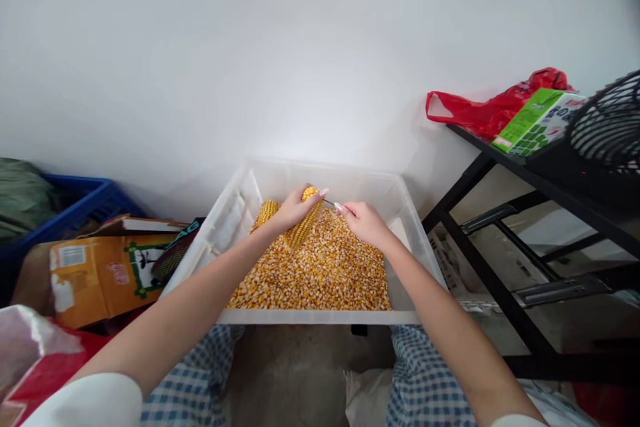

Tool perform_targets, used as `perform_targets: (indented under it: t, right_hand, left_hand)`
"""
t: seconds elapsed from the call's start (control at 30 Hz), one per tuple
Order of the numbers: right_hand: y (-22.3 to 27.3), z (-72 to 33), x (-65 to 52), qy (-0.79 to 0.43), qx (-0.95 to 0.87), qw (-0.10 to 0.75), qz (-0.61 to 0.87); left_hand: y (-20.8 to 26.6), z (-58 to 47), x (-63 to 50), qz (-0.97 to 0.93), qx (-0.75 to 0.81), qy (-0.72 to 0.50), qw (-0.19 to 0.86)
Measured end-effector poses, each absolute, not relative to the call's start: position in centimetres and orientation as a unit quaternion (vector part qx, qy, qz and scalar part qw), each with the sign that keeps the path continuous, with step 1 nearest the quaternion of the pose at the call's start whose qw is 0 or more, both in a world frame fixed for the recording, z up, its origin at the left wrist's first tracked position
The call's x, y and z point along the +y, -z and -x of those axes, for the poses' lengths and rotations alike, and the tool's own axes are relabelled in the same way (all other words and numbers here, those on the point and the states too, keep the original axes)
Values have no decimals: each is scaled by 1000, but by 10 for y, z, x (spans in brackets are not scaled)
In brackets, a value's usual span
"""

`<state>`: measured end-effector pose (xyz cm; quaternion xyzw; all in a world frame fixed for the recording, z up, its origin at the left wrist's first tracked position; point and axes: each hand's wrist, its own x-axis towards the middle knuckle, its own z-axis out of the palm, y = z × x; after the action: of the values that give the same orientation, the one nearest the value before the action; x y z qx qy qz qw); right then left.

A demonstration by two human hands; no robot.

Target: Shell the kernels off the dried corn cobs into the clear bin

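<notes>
My left hand (pixel 294 206) is wrapped round a yellow corn cob (pixel 303 226), held tilted above loose corn kernels (pixel 320 274). A thin dark metal tool, like a screwdriver or awl shaft (pixel 329 202), reaches from my right hand (pixel 361 219) toward the cob's upper end. My right fingers are closed on this tool; its handle is hidden in the palm. Another corn cob (pixel 268 210) lies on the kernels to the left, partly behind my left hand. Everything sits in a translucent white plastic bin (pixel 320 317).
A black metal stand (pixel 480 174) on the right bears a red plastic bag (pixel 470 110), a green and white carton (pixel 537 122) and a black fan (pixel 613 124). At left are a blue crate (pixel 95 190) and an orange cardboard box (pixel 95 274). A white wall (pixel 320 60) rises behind the bin.
</notes>
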<state>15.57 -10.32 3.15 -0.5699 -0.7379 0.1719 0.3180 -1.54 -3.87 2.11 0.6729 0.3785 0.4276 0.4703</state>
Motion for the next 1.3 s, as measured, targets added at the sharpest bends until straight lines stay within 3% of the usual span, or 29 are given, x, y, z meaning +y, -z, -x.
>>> perform_targets:
  t: [0.27,0.43,0.77,0.97,1.3]
  right_hand:
    - [-32,-163,-102,-207,-749,311,547]
    - [-29,-159,-100,-157,-734,320,578]
    - [-9,-135,-94,-111,-697,320,632]
    - [-19,-152,-92,-184,-702,319,610]
    - [-16,-150,-94,-181,-702,323,608]
  left_hand:
    - [-21,15,-40,-724,361,-394,436]
    - [-14,10,-40,-695,393,-428,424]
    - [6,-9,-33,-496,381,-440,644]
    - [-3,2,-31,-533,396,-377,646]
    - [-11,8,-32,-572,391,-363,623]
